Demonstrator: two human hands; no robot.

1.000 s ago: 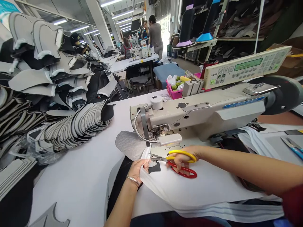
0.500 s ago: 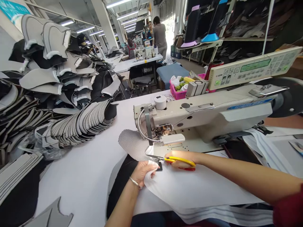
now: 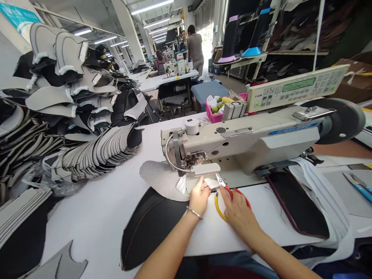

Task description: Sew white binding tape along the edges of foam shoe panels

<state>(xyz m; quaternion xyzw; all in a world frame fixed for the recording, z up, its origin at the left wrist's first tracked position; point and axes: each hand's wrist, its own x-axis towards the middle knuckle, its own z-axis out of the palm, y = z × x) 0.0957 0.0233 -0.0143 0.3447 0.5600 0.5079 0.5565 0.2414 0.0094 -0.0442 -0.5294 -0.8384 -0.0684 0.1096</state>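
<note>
My left hand [image 3: 199, 196] pinches a small white strip [image 3: 209, 182] just in front of the sewing machine's needle area [image 3: 193, 161]. My right hand [image 3: 238, 207] is closed on scissors [image 3: 225, 192] with one yellow and one red handle, blades pointing up at the strip. A black stitched panel [image 3: 148, 224] lies on the white table [image 3: 99, 217] under my left forearm, with a grey mesh piece [image 3: 158, 178] above it.
The beige sewing machine [image 3: 250, 139] with a control panel [image 3: 299, 87] fills the right. Stacks of grey and black cut pieces [image 3: 95, 153] pile up at the left. A dark panel [image 3: 293, 201] lies at right, a pink basket [image 3: 216, 112] behind. People stand far back [image 3: 195, 46].
The large white sheet has left the table in front of me. Both hands moved up to the needle area, the left now pinching a small white strip, the scissors turned upward.
</note>
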